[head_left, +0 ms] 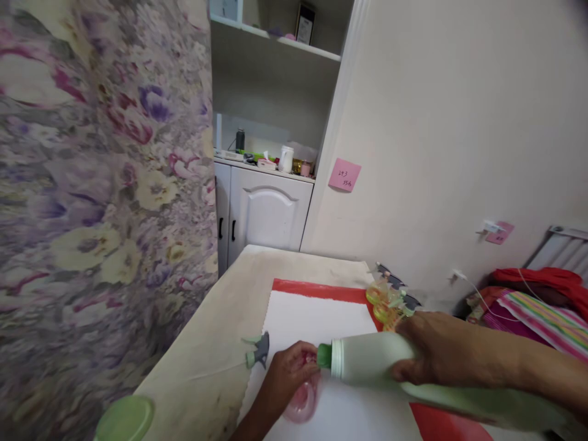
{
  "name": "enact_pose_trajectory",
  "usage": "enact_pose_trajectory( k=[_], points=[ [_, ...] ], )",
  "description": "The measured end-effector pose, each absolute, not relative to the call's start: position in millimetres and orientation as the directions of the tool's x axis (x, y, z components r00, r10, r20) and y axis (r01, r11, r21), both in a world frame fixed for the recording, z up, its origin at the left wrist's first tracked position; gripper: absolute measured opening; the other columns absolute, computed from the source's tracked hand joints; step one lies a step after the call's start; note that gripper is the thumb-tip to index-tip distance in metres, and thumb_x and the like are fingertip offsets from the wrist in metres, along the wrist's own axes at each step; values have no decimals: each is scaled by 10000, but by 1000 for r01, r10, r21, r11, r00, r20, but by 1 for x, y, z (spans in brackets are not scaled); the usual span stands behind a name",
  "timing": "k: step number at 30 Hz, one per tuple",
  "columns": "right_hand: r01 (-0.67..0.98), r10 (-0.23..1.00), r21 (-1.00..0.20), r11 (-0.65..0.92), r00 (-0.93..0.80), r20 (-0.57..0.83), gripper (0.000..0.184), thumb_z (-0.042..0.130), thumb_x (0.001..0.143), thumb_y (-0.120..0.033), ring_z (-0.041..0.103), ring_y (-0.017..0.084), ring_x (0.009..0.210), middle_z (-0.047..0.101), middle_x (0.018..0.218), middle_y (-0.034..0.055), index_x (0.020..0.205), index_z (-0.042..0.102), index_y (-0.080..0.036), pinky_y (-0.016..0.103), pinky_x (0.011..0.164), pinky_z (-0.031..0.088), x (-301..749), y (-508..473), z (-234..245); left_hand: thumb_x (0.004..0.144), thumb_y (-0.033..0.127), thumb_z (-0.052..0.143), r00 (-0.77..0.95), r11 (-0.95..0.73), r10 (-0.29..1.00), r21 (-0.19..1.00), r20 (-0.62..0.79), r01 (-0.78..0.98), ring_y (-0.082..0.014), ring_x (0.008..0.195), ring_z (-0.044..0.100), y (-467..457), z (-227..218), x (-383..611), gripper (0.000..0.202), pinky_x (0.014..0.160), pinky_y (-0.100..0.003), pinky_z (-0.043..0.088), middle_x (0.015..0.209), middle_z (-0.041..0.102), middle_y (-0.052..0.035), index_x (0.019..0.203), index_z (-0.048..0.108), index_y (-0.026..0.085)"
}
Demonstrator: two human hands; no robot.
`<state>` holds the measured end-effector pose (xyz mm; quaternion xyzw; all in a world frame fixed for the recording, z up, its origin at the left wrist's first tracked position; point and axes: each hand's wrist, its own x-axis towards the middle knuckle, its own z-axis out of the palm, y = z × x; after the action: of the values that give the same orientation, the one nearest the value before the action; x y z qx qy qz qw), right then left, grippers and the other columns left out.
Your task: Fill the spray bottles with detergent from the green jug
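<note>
My right hand grips a large pale green bottle, tipped on its side with its green spout pointing left. Just below and left of that spout is a small clear pink bottle, and my left hand has its fingers wrapped round the neck. I cannot make out whether liquid is flowing between them. Left of my left hand lies a grey and green spray nozzle with a thin tube. A round green cap is at the lower left.
Under the hands lies a white sheet with a red border on the cream table. Yellow-tinted spray bottles stand near the wall. A floral curtain hangs at left; a white cabinet stands behind. Folded cloths lie at right.
</note>
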<state>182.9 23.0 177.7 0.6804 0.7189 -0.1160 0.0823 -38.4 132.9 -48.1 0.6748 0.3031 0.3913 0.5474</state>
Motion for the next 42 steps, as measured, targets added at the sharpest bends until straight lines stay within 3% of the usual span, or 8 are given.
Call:
enact_pose_trajectory(
  k=[33,42],
  points=[
    [1000,952,-8,25,-26,-305,354,611,749,-519,651,249,701,726,799,113,802,677,-175,329,574,395,174,24,183,745,258,666,518,-209,831,977,205,-51,-182,791,621,134,-50,-38,156,737,-265,441,800,701,-1,882,689,187],
    [999,959,-51,19,-33,-281,334,634,734,-495,641,252,689,721,785,119,796,696,-173,342,566,405,174,23,183,748,255,673,513,-215,833,975,209,-49,-181,794,615,134,-51,-38,143,741,-267,435,797,693,2,874,692,191]
  ],
)
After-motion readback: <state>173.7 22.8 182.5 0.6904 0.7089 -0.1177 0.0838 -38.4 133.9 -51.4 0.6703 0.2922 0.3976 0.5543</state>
